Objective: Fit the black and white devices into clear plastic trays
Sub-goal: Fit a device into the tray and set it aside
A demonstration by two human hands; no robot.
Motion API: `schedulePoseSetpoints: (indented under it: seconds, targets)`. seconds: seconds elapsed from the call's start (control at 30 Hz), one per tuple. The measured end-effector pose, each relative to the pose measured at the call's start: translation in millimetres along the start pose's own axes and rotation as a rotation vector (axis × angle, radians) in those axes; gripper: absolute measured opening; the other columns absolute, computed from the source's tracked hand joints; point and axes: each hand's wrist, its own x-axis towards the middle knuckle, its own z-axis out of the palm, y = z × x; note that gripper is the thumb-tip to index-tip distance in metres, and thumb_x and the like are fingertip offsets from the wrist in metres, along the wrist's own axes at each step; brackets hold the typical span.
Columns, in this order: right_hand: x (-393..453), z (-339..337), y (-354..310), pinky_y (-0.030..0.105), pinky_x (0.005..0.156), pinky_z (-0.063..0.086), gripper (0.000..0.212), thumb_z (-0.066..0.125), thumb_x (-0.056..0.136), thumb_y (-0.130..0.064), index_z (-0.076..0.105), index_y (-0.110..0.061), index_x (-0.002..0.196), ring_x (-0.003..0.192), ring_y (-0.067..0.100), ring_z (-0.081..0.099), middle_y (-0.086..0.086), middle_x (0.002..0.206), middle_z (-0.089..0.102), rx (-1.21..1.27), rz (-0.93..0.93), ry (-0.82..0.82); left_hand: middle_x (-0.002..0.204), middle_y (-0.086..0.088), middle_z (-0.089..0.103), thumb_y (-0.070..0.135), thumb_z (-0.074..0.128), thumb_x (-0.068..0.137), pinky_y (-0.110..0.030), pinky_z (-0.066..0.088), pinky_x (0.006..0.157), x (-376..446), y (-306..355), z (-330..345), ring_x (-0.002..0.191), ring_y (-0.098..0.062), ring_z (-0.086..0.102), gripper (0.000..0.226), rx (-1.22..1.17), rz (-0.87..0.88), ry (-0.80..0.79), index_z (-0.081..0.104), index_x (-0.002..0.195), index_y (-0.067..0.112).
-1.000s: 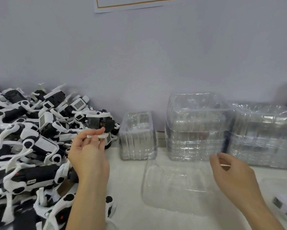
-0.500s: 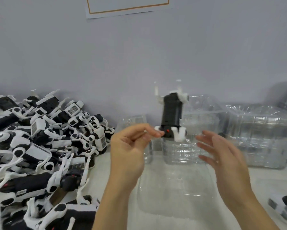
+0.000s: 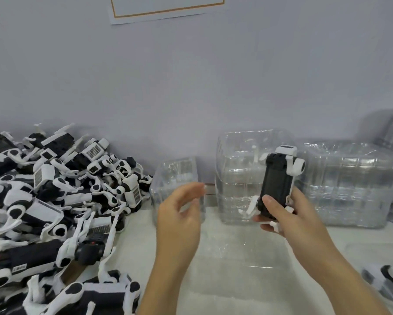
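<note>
- The right hand [image 3: 291, 214] gripped a black and white device [image 3: 276, 185] by its lower end and held it upright in the air, above the clear tray [image 3: 225, 276] that lay flat on the table [image 3: 213, 298].
- The left hand [image 3: 179, 214] hung just left of that device, fingers loosely curled, grasping nothing; its fingertips were blurred.
- A heap of devices [image 3: 54, 212] lay well left of the tray.
- Stacks of clear trays [image 3: 350, 185] stood behind the tray, against the wall [image 3: 191, 87].
</note>
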Motion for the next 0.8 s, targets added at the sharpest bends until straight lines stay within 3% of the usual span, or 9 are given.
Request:
schedulePoseSetpoints:
  seconds: [0.13, 0.23, 0.3, 0.4, 0.53, 0.7, 0.8]
  targets:
    - [3, -2, 3, 0.025, 0.061, 0.053, 0.012, 0.066, 0.094, -0.022, 0.062, -0.033, 0.098, 0.077, 0.010, 0.072, -0.012, 0.086, 0.070, -0.141, -0.045, 0.004, 0.093, 0.013, 0.074, -0.006, 0.054, 0.093, -0.019, 0.050, 0.088, -6, -18, -9, 0.095, 0.002, 0.066, 0.035, 0.097, -0.184, 0.091, 0.073, 0.093, 0.024]
    - [1, 0, 6, 0.030, 0.067, 0.054, 0.002, 0.063, 0.094, -0.035, 0.062, -0.035, 0.096, 0.076, 0.006, 0.070, -0.012, 0.084, 0.071, -0.255, -0.075, -0.032, 0.097, 0.016, 0.070, -0.001, 0.055, 0.094, -0.015, 0.050, 0.087, -16, -22, -4, 0.094, 0.007, 0.062, 0.033, 0.159, -0.243, 0.055, 0.069, 0.094, 0.029]
    - [-2, 1, 7, 0.032, 0.068, 0.057, 0.008, 0.060, 0.093, -0.044, 0.063, -0.036, 0.094, 0.071, 0.008, 0.067, -0.012, 0.079, 0.069, -0.352, -0.122, -0.047, 0.101, 0.021, 0.067, 0.002, 0.056, 0.095, -0.013, 0.047, 0.085, -24, -21, 0, 0.102, 0.005, 0.060, 0.035, 0.197, -0.260, 0.006, 0.065, 0.095, 0.035]
    - [-6, 6, 9, 0.030, 0.061, 0.052, 0.004, 0.064, 0.092, -0.038, 0.063, -0.036, 0.089, 0.069, 0.009, 0.060, -0.008, 0.075, 0.064, -0.471, -0.198, -0.048, 0.113, 0.026, 0.056, 0.006, 0.057, 0.095, -0.021, 0.041, 0.094, -35, -22, -3, 0.114, -0.003, 0.052, 0.039, 0.256, -0.334, -0.039, 0.056, 0.108, 0.042]
    - [-5, 11, 13, 0.024, 0.063, 0.040, 0.012, 0.071, 0.089, -0.028, 0.063, -0.037, 0.090, 0.077, 0.002, 0.055, -0.010, 0.080, 0.060, -0.592, -0.241, -0.101, 0.128, 0.010, 0.053, 0.009, 0.056, 0.096, -0.024, 0.036, 0.092, -37, -24, -8, 0.124, -0.014, 0.049, 0.039, 0.266, -0.435, -0.050, 0.049, 0.120, 0.039]
    - [-2, 12, 17, 0.023, 0.065, 0.041, 0.024, 0.075, 0.086, -0.027, 0.063, -0.041, 0.101, 0.082, -0.003, 0.056, -0.020, 0.085, 0.064, -0.667, -0.226, -0.113, 0.129, 0.004, 0.053, 0.039, 0.061, 0.096, -0.026, 0.043, 0.085, -30, -27, -6, 0.113, -0.016, 0.057, 0.038, 0.233, -0.559, -0.104, 0.047, 0.131, 0.034]
    - [-1, 13, 18, 0.025, 0.067, 0.042, 0.025, 0.075, 0.085, -0.027, 0.063, -0.043, 0.100, 0.084, -0.002, 0.056, -0.027, 0.087, 0.063, -0.718, -0.240, -0.118, 0.130, 0.002, 0.052, 0.034, 0.060, 0.097, -0.025, 0.043, 0.083, -25, -28, -5, 0.110, -0.016, 0.057, 0.043, 0.242, -0.575, -0.133, 0.046, 0.137, 0.032]
